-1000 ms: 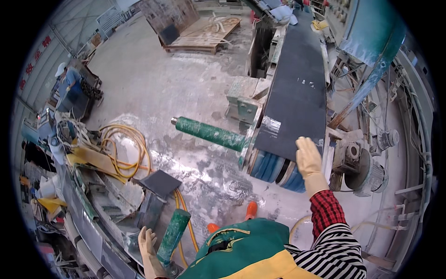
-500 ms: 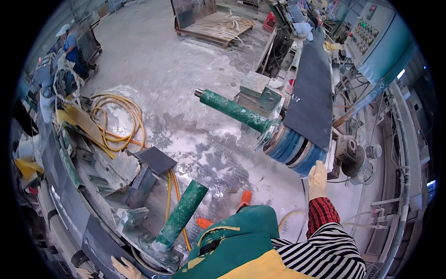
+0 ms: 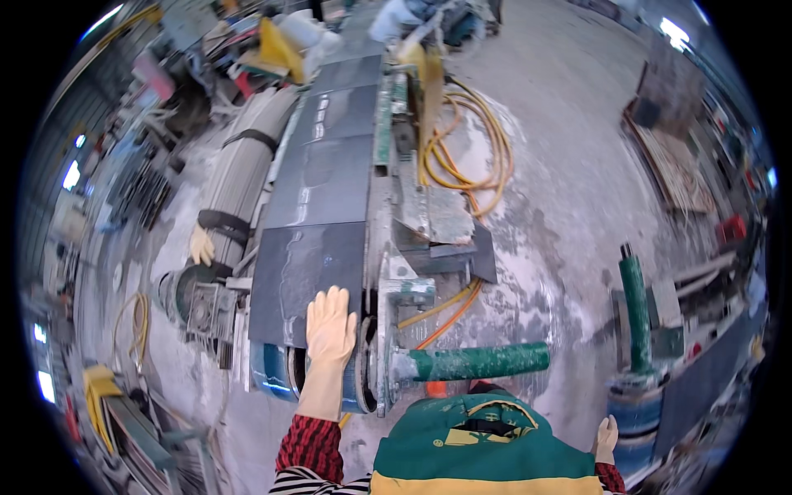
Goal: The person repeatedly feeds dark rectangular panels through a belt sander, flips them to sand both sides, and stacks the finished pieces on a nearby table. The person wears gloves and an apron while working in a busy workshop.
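Note:
My left hand (image 3: pixel 328 337), in a cream rubber glove, lies with its fingers stretched out on the near end of a dark stone slab (image 3: pixel 289 268). The slab rests on a roller conveyor, whose blue end roller (image 3: pixel 271 370) shows below it. Farther along the line, more dark slabs (image 3: pixel 323 177) lie end to end with wet, shiny patches. My right hand (image 3: pixel 606 437), gloved alike, is low at the right, beside the blue roller (image 3: pixel 635 419) of a second conveyor. Its fingers look loosely extended, with nothing visible in them.
A green post (image 3: pixel 478 361) juts right from the near conveyor; another green post (image 3: pixel 634 309) stands at the second. Yellow hoses (image 3: pixel 487 157) lie coiled on the floor. A motor (image 3: pixel 206 309) with a cream glove (image 3: pixel 200 246) on it sits left. A wooden pallet (image 3: pixel 672 165) is far right.
My view has swung left, bringing the left conveyor to the middle. My left hand, earlier at the lower edge, now rests on the slab. My right hand remains near the second conveyor's roller.

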`<act>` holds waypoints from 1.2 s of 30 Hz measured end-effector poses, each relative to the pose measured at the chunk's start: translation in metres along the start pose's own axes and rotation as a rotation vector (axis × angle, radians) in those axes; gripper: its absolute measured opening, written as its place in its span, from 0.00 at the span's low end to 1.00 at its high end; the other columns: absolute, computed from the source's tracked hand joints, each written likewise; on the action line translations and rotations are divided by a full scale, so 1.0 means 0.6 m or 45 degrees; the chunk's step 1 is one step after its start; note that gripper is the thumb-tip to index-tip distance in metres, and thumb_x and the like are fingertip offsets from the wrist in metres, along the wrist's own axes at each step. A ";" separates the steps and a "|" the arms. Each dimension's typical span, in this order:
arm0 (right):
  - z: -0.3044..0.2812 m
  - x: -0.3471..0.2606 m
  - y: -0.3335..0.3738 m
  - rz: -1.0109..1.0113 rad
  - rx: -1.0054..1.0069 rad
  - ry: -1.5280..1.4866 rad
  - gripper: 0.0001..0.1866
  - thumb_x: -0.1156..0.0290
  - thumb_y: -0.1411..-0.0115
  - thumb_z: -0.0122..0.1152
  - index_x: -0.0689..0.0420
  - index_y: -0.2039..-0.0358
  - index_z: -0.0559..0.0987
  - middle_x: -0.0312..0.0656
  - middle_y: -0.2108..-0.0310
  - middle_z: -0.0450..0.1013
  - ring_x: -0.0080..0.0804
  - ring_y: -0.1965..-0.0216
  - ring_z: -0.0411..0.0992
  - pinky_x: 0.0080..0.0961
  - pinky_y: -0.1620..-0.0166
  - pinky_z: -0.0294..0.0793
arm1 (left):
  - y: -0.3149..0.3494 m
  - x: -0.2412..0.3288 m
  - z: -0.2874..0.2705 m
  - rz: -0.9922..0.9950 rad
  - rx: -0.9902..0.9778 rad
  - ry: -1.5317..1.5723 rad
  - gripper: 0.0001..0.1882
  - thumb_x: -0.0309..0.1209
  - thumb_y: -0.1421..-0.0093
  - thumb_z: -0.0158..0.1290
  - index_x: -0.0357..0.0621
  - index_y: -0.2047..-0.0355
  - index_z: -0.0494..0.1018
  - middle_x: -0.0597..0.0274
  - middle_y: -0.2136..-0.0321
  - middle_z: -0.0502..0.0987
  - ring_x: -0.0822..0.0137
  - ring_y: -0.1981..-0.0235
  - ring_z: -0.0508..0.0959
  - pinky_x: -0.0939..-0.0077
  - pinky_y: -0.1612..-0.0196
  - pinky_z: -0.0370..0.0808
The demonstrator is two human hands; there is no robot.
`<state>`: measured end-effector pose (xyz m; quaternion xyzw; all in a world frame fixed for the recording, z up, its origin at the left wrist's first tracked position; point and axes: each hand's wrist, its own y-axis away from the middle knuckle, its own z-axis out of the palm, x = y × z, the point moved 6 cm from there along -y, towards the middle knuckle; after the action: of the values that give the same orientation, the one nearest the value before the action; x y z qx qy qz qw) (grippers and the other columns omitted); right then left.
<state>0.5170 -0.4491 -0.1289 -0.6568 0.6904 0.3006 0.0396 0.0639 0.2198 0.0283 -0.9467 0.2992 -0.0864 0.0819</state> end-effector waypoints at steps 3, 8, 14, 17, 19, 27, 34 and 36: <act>0.014 -0.080 -0.091 -0.217 -0.032 -0.017 0.23 0.64 0.31 0.51 0.66 0.41 0.72 0.51 0.42 0.73 0.38 0.38 0.69 0.27 0.36 0.64 | -0.035 -0.016 0.028 -0.065 -0.043 0.017 0.30 0.41 0.35 0.49 0.44 0.36 0.62 0.51 0.34 0.62 0.45 0.34 0.61 0.50 0.32 0.55; 0.014 -0.210 -0.137 -0.418 0.086 -0.046 0.22 0.60 0.33 0.55 0.57 0.44 0.77 0.54 0.47 0.75 0.45 0.46 0.75 0.33 0.42 0.72 | -0.127 -0.021 0.070 -0.133 0.020 -0.037 0.30 0.43 0.34 0.48 0.47 0.34 0.61 0.55 0.33 0.62 0.49 0.32 0.59 0.50 0.31 0.52; 0.018 -0.177 -0.117 -0.569 0.096 0.056 0.21 0.63 0.32 0.52 0.63 0.46 0.77 0.55 0.47 0.75 0.46 0.43 0.73 0.31 0.40 0.69 | -0.222 -0.029 0.097 -0.421 -0.046 -0.019 0.32 0.46 0.33 0.47 0.49 0.33 0.60 0.58 0.31 0.58 0.52 0.30 0.55 0.40 0.31 0.49; 0.014 -0.124 -0.080 -0.529 0.165 0.053 0.19 0.66 0.34 0.55 0.70 0.52 0.78 0.57 0.53 0.78 0.45 0.47 0.76 0.32 0.41 0.71 | -0.252 -0.029 0.085 -0.571 -0.041 0.008 0.33 0.47 0.34 0.48 0.50 0.33 0.60 0.59 0.31 0.58 0.52 0.31 0.56 0.38 0.31 0.49; -0.006 0.046 -0.122 -0.464 0.150 -0.238 0.19 0.64 0.36 0.53 0.67 0.54 0.80 0.58 0.53 0.78 0.48 0.48 0.76 0.32 0.43 0.72 | -0.283 -0.003 0.102 -0.578 -0.053 0.091 0.33 0.47 0.35 0.49 0.50 0.33 0.60 0.59 0.31 0.58 0.52 0.31 0.56 0.37 0.32 0.49; 0.059 -0.039 -0.120 -0.109 -0.088 0.185 0.19 0.63 0.35 0.53 0.65 0.53 0.80 0.57 0.54 0.78 0.48 0.49 0.77 0.32 0.44 0.73 | -0.174 -0.013 0.088 -0.287 0.068 -0.031 0.29 0.42 0.34 0.48 0.49 0.35 0.62 0.55 0.34 0.61 0.49 0.33 0.59 0.51 0.31 0.54; 0.172 -0.239 -0.224 -0.440 -0.269 0.249 0.21 0.60 0.35 0.52 0.63 0.51 0.80 0.56 0.52 0.78 0.50 0.48 0.75 0.34 0.44 0.72 | 0.047 0.029 0.021 -0.257 -0.001 -0.048 0.29 0.41 0.36 0.49 0.49 0.35 0.62 0.52 0.35 0.63 0.47 0.34 0.60 0.50 0.32 0.56; 0.235 -0.316 -0.266 -0.670 -0.289 0.166 0.24 0.57 0.34 0.52 0.61 0.47 0.79 0.55 0.49 0.76 0.51 0.45 0.73 0.37 0.43 0.71 | 0.099 0.043 -0.003 -0.274 -0.033 -0.043 0.29 0.41 0.36 0.50 0.49 0.36 0.63 0.53 0.35 0.63 0.47 0.34 0.60 0.50 0.32 0.55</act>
<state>0.6431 -0.2088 -0.2167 -0.8315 0.4593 0.3125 -0.0018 0.0515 0.1564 0.0207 -0.9757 0.1955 -0.0750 0.0650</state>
